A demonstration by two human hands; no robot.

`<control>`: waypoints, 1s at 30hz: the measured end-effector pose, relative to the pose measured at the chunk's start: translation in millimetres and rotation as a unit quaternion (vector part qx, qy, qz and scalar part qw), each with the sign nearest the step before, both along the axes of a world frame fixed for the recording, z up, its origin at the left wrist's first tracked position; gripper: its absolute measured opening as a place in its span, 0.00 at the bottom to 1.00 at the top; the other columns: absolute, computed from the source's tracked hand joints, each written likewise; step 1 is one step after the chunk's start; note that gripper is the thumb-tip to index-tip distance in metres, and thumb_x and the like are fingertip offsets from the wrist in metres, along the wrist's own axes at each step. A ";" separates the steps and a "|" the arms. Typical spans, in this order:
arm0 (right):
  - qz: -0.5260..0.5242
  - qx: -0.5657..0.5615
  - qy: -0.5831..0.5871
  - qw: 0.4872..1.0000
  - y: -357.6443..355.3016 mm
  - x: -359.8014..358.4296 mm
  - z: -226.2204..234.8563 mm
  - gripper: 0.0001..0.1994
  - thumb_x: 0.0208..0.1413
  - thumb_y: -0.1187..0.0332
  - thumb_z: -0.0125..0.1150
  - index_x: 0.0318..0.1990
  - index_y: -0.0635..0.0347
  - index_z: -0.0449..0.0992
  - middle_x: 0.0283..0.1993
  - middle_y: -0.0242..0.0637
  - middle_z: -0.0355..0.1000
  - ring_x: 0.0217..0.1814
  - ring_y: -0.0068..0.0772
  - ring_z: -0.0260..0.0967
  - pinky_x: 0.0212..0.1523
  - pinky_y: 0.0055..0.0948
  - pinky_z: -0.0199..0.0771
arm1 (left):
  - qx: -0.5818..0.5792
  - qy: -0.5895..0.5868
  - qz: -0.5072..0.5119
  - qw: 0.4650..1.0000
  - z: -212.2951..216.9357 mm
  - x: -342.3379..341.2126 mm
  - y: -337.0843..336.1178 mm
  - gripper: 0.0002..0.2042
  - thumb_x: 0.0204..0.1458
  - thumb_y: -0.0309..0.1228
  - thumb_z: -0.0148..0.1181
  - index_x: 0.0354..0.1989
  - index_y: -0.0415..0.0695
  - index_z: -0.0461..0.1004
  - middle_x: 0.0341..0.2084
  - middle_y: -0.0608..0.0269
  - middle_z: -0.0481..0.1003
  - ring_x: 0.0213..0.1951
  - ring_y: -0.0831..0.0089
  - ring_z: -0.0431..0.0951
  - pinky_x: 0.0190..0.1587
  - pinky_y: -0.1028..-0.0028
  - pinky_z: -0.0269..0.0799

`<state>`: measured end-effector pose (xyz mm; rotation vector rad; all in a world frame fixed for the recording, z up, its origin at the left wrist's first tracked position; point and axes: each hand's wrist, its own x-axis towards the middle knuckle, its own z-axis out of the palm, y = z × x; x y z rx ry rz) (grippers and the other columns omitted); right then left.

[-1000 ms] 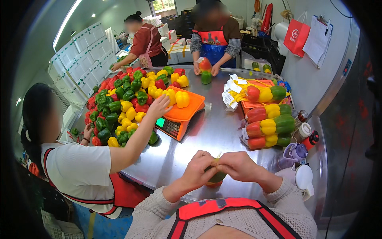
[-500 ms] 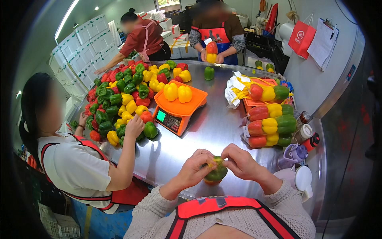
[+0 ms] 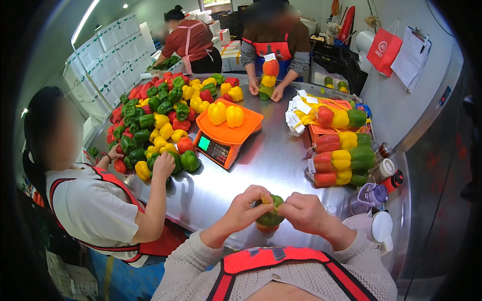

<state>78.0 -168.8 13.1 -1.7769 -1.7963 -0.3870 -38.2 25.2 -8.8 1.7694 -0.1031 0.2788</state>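
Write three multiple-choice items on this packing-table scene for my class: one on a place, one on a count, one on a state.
1. Where do the two loose yellow peppers lie?
A on the orange scale
B on the floor
C in a red bag

2. How many of them lie there?
A five
B two
C none

3. What are the wearer's hands doing?
A resting flat
B holding a green pepper
C lifting the scale

Answers: 1 A, they sit on the orange scale. 2 B, two side by side. 3 B, left hand and right hand grip the green pepper.

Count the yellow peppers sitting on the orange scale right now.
2. Both lie side by side on the orange scale: the left pepper and the right pepper, touching each other. None looks hidden there.
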 end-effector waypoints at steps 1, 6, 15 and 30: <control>0.000 0.002 -0.005 1.000 1.4 -5.5 1.1 0.07 0.42 0.71 0.63 0.29 0.52 0.71 0.25 0.29 0.63 0.26 0.31 0.68 0.22 0.30 0.69 | -0.007 0.009 -0.012 1.000 1.4 1.1 2.3 0.04 0.53 0.23 0.65 0.35 0.42 0.76 0.38 0.62 0.75 0.46 0.71 0.74 0.53 0.71 0.68; 0.042 0.015 0.029 0.999 5.0 -6.4 6.7 0.07 0.44 0.74 0.69 0.32 0.57 0.77 0.29 0.31 0.71 0.26 0.30 0.69 0.24 0.28 0.69 | 0.024 0.038 -0.054 0.998 12.1 4.6 12.3 0.05 0.51 0.21 0.65 0.34 0.41 0.76 0.38 0.63 0.76 0.46 0.72 0.74 0.53 0.71 0.68; 0.013 -0.028 0.403 0.915 12.9 -5.7 -16.0 0.08 0.49 0.77 0.68 0.37 0.63 0.76 0.32 0.36 0.67 0.29 0.30 0.66 0.30 0.27 0.68 | -0.043 0.017 -0.075 0.996 -2.1 1.3 14.0 0.07 0.48 0.17 0.65 0.29 0.42 0.73 0.36 0.64 0.76 0.45 0.72 0.73 0.52 0.71 0.67; -0.004 0.064 0.326 0.943 21.5 -9.2 -38.0 0.06 0.45 0.77 0.63 0.32 0.61 0.73 0.28 0.38 0.65 0.30 0.38 0.65 0.30 0.32 0.66 | 0.147 -0.082 0.030 0.985 10.0 3.7 -5.6 0.09 0.45 0.17 0.64 0.32 0.43 0.71 0.34 0.61 0.75 0.41 0.64 0.75 0.44 0.69 0.72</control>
